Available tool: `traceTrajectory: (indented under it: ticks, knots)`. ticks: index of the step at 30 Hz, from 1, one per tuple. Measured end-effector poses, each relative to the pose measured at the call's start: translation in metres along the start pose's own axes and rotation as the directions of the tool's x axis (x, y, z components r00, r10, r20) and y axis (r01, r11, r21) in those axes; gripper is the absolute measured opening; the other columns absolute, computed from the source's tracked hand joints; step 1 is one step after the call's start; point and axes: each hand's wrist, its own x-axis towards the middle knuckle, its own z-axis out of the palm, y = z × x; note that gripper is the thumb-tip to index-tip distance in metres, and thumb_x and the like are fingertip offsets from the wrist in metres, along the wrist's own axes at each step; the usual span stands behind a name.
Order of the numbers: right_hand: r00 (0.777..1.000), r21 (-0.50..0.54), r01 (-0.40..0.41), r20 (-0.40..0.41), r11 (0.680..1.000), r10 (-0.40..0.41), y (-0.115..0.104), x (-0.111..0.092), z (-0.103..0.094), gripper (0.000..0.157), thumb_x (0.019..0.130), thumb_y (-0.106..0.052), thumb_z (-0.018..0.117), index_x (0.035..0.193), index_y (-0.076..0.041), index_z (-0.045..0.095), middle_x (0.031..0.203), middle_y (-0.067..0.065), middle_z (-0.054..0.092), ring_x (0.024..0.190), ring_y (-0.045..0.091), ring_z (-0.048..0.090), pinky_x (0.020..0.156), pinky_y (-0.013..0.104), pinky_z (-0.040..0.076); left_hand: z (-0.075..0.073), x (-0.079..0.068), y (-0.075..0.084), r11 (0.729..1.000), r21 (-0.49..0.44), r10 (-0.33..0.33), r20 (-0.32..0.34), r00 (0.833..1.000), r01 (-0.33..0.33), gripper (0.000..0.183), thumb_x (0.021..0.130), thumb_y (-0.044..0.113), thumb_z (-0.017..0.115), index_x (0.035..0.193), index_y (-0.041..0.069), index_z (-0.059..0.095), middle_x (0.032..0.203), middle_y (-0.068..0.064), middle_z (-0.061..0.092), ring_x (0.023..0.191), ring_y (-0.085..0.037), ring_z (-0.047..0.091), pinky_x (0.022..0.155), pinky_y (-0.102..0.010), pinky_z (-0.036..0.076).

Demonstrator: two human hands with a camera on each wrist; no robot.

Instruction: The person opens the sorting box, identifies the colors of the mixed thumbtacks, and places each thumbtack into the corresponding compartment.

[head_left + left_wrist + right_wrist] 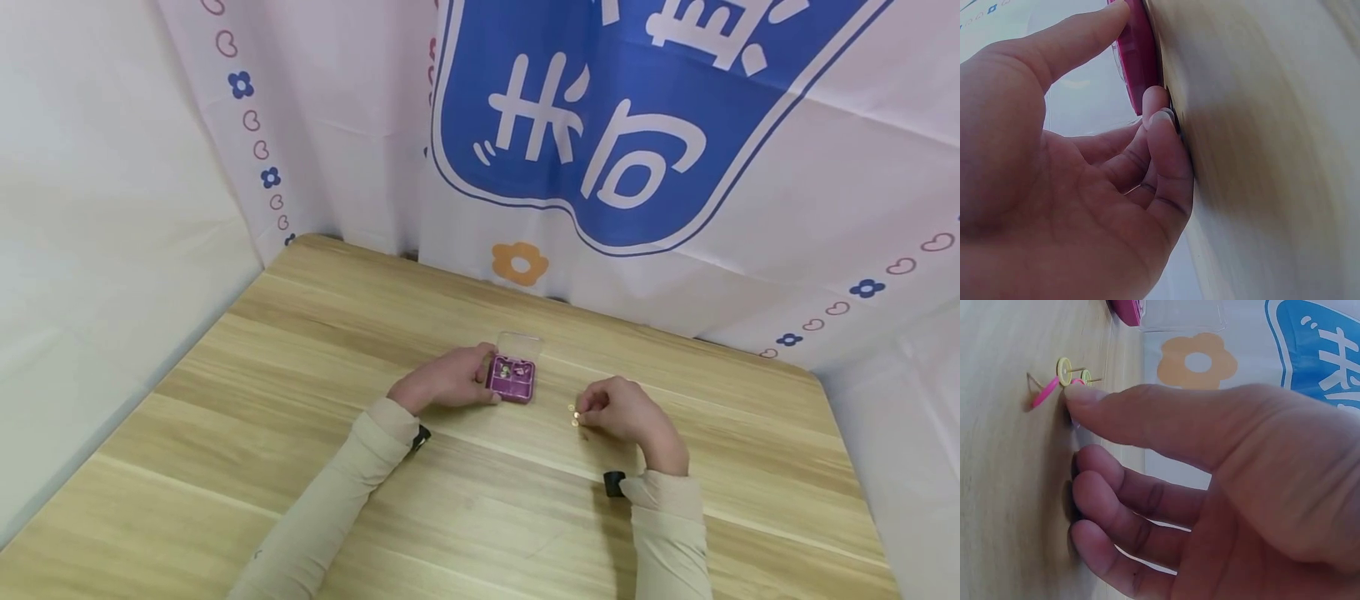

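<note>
My left hand (453, 377) holds a small purple compartment box (512, 390) at its left side, with the thumb against its near corner. Its clear lid (519, 344) stands open at the back. Small green and pink pieces lie in the two back compartments. In the left wrist view the thumb presses the box (1141, 59) and the other fingers curl by its base. My right hand (622, 410) reaches down to several thumbtacks (575, 422) on the table. In the right wrist view its thumb touches a yellow thumbtack (1064, 372), beside a pink thumbtack (1045, 392); the index finger is mostly hidden.
The wooden table (480, 517) runs back to a hanging cloth (360, 158) with a blue sign print and an orange flower. Pale cloth walls stand at the left and right. Each wrist wears a black strap.
</note>
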Motion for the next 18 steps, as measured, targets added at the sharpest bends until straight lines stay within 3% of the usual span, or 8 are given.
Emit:
traceTrajectory:
  ticks: [18]
  knots:
    - [1.000,-0.083,0.015,-0.018,0.996,-0.016,-0.0006,-0.0028,-0.0040,0.014,0.096,-0.007,0.073,0.084,-0.013,0.078,0.087,0.000,0.075,0.081,0.014,0.062,0.077,0.032,0.051,0.0013,0.0017,-0.0016,1.000,0.014,-0.001,0.005,1.000,0.001,0.088,0.095,0.033,0.079,0.163,0.004,0.031,0.103,-0.005,0.064,0.091,-0.018,0.061,0.089,-0.036,0.055]
